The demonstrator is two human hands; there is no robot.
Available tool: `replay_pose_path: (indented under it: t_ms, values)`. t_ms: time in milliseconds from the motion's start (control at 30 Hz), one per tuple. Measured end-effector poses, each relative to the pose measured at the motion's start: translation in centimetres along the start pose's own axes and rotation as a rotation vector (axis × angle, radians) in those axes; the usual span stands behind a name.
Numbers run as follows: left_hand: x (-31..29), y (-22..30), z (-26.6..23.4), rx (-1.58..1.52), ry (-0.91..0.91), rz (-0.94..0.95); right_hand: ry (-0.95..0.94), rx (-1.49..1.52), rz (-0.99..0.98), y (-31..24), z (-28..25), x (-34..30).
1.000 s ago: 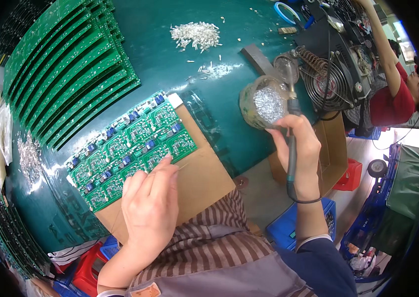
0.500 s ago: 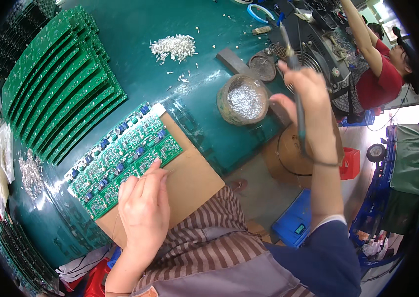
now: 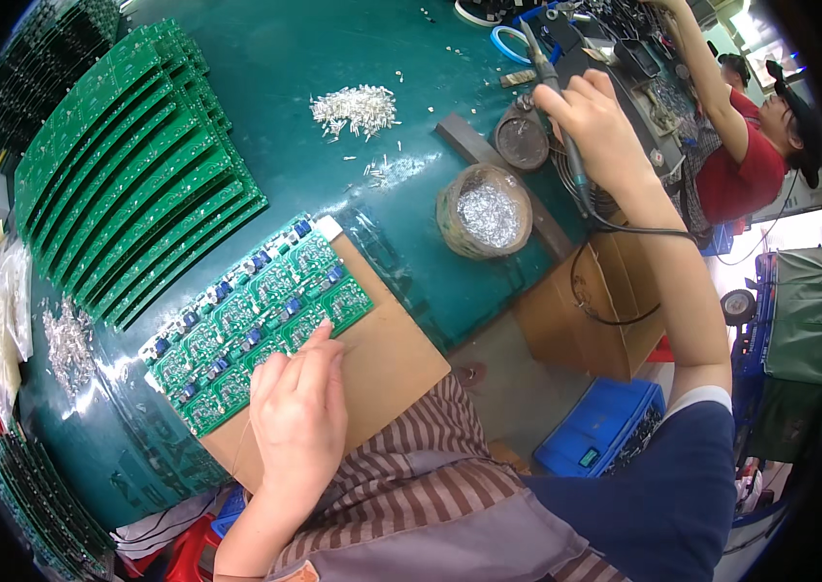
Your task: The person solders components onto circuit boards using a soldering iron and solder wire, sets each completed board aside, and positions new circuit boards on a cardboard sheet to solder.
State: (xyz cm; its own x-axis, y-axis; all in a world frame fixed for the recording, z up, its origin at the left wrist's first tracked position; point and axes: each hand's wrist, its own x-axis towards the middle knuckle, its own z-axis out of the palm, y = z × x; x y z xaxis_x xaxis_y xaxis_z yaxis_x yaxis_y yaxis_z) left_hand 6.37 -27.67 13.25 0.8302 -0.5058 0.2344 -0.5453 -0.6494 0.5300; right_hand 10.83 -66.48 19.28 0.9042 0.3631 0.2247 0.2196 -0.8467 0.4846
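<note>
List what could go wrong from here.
The cable of the soldering iron in the right hand crosses the forearm and might snag. The cup stands close by and could be knocked, spilling its silvery contents. The left hand is at the circuit board's near edge; a twitch might shift it on the cardboard.

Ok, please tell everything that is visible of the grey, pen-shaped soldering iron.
The grey, pen-shaped soldering iron has a narrow tip that looks metallic, a teal rear part and a thin dark cable leaving its end. It slants in the picture's upper right, tip toward the top. The bare right grip is closed around its handle. Whether the tip touches anything, I cannot tell.
</note>
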Motion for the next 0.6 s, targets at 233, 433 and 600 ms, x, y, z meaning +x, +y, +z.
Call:
replay_pose_path:
  t_ms: [233,433,600]
  values:
    - [0.2,0.1,-0.1,0.004,-0.008,0.012,0.128,0.082,-0.070,1.5,2.5,3.4]
    - [0.1,0.2,-0.1,0.013,-0.016,0.017,0.165,0.244,0.042,1.8,4.4,3.1]
    - [0.2,0.2,0.0,0.024,-0.015,0.029,0.127,0.203,0.084,2.0,5.0,4.6]
